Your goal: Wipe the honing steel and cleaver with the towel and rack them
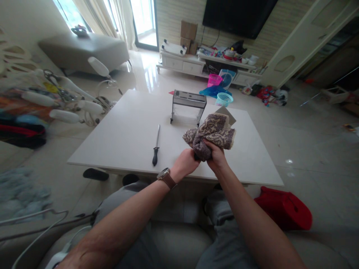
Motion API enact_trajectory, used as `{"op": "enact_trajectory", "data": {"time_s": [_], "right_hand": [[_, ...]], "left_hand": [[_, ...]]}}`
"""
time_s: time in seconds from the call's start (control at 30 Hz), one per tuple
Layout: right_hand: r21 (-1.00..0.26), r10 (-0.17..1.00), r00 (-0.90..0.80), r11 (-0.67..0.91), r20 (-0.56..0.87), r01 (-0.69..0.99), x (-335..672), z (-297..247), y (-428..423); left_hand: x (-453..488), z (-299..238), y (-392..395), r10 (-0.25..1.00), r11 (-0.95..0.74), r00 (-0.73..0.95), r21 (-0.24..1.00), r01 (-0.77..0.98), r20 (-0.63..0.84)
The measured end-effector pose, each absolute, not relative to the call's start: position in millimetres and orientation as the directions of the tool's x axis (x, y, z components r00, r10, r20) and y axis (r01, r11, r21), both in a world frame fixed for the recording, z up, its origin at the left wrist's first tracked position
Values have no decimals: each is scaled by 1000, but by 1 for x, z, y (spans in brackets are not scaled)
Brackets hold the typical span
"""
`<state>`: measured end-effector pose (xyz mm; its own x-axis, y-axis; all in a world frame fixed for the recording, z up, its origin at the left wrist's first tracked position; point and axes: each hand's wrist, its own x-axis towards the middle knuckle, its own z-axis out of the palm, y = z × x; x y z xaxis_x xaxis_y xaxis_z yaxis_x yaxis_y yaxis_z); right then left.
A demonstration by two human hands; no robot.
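White counter (117, 144) is stretching before a seated person, whose forearms are running off the bottom edge. A red thing (284, 209) is sitting by the right forearm, partly covered by it. Above a brown-strapped watch (167, 178), the left hand (186, 164) is curling tightly round a dark handle (197, 157), most of it hidden. The right hand (216, 154) is pinching a bunched brown-and-cream cloth (214, 130) over the counter's near half; its far fingers are disappearing in the folds. A flat gray blade (230, 116) is poking out beyond, the rest being covered by the cloth.

To the left, a sharpening steel (156, 148) is lying apart, tip pointing away. Farther back, a clear case (189, 99) is standing just beyond the cloth, partly blocking a red scrap (171, 92).

Past the counter, a turquoise basket (224, 98), a blue bag (209, 92) and a pink basket (214, 79) are crowding the floor. Behind them a blue box (227, 77) is leaning, its markings too small for reading. A cluttered TV stand (193, 67) is lining the wall, and a TV (238, 16) is hanging above, cut off at the top.
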<state>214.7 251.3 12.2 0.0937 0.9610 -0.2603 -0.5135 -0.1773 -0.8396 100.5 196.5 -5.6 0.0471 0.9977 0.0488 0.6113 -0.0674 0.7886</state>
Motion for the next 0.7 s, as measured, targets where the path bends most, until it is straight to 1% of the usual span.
{"op": "enact_trajectory", "data": {"time_s": [0.47,0.7], "right_hand": [[-826,950,101,-202,-297,-526,214,15,250],[-832,953,98,-196,-286,-519,214,15,251]], "left_hand": [[101,-4,196,998,-65,52,801,595,43],[101,-5,196,997,-68,57,790,609,42]]}}
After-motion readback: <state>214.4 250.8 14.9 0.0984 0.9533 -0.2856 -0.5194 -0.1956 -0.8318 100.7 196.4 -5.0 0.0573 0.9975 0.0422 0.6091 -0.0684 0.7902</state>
